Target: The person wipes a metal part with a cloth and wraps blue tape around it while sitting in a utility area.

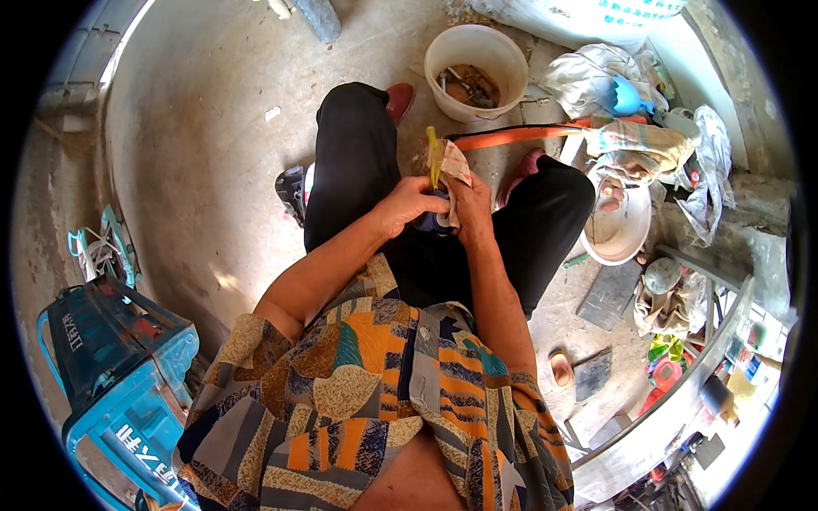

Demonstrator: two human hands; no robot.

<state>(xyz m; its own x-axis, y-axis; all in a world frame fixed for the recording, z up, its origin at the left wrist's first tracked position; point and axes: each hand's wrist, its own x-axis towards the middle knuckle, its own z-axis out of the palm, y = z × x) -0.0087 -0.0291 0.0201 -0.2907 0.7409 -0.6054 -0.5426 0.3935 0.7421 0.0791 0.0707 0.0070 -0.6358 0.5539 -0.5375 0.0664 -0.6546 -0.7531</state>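
My left hand and my right hand meet between my spread knees, fingers closed. A narrow yellow piece stands up from between them; its lower end is hidden by my left fingers. Beside it, my right hand grips a pale, red-marked piece of cloth or paper, which sticks up past the fingers. Something dark blue shows just under my hands, too covered to name. Exactly what the left fingers pinch is hard to make out.
Ahead stands a white bucket with odds and ends inside. A long orange strip runs toward a cloth bundle on the right. A white basin is by my right knee. At lower left sits a blue toolbox.
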